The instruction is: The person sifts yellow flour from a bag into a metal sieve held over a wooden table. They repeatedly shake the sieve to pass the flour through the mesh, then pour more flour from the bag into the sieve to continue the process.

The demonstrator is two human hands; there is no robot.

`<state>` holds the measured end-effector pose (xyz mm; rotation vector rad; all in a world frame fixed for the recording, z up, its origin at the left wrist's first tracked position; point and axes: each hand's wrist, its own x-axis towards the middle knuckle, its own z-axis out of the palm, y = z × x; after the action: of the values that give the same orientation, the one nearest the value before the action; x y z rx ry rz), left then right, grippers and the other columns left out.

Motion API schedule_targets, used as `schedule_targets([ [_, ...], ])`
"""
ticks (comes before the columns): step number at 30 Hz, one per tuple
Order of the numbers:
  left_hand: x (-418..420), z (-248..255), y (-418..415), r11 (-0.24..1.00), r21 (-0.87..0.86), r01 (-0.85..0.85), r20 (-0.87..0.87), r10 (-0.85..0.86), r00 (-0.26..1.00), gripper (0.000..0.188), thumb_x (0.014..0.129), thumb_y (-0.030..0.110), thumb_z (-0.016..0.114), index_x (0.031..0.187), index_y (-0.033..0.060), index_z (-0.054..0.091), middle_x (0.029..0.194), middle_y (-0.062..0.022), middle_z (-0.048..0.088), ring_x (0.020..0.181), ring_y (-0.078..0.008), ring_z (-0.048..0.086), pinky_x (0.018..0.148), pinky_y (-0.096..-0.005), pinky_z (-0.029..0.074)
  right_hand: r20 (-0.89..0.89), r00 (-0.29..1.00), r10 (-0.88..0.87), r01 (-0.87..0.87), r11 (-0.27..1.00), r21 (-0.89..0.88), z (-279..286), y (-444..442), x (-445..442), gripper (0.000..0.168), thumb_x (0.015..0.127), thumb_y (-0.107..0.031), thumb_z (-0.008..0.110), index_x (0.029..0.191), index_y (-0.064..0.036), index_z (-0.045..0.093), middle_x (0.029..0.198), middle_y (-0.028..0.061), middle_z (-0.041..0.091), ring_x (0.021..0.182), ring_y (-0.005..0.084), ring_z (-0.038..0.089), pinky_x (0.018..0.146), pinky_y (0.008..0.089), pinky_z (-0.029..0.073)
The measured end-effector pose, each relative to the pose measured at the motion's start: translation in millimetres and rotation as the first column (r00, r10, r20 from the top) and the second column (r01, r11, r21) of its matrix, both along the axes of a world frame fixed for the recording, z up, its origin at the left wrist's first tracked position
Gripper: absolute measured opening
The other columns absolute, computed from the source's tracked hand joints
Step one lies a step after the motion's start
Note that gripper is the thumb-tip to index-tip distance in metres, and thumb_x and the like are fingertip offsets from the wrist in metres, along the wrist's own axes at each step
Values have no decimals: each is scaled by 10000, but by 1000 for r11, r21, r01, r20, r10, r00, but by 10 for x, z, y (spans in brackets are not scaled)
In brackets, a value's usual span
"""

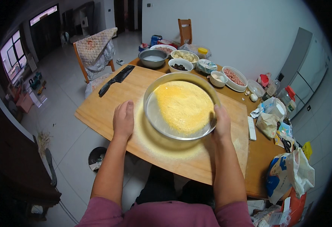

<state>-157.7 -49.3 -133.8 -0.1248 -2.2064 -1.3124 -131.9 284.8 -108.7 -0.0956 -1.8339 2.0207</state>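
Observation:
A round metal flour sieve point(180, 136) is tilted above a large wooden board point(98, 109). Coarse yellow flour point(184, 106) covers most of its mesh, leaving the left part bare. My right hand point(222, 123) grips the sieve's right rim, thumb on top. My left hand point(124, 119) is held just left of the sieve, apart from it, its palm side turned inward and holding nothing. Beneath the sieve, a layer of fine yellow flour point(166, 147) is spread on the board; the sieve hides its middle. A black cleaver point(117, 80) lies at the board's far left corner.
Beyond the board are a metal basin point(153, 63), a bowl of dark pieces point(180, 69), a bowl of eggs point(218, 82) and a dish of diced meat point(234, 86). Bags, bottles and scissors point(286, 144) crowd the right. A bin point(96, 160) stands on the floor.

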Motion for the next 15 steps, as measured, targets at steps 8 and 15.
schedule_targets([
  [8, -19, -35, -12, 998, -57, -4, -21, 2, 1000, 612, 1055, 505, 359, 1031, -34, 649, 1022, -231, 661, 1024, -413, 575, 918, -456, 437, 41, 999, 16, -12, 993, -114, 13, 14, -32, 378, 1005, -247, 499, 1273, 16, 548, 1140, 123, 629, 1056, 224, 614, 893, 377, 530],
  [15, 2, -9, 2, 999, -30, 24, -45, -26, 999, 593, 1054, 493, 372, 980, -29, 641, 961, -236, 648, 979, -428, 567, 885, -462, 440, 14, 997, 81, -79, 989, -123, 49, -33, 26, 375, 1003, -242, 499, 1282, 3, 548, 1126, 135, 628, 994, 213, 626, 837, 361, 536],
])
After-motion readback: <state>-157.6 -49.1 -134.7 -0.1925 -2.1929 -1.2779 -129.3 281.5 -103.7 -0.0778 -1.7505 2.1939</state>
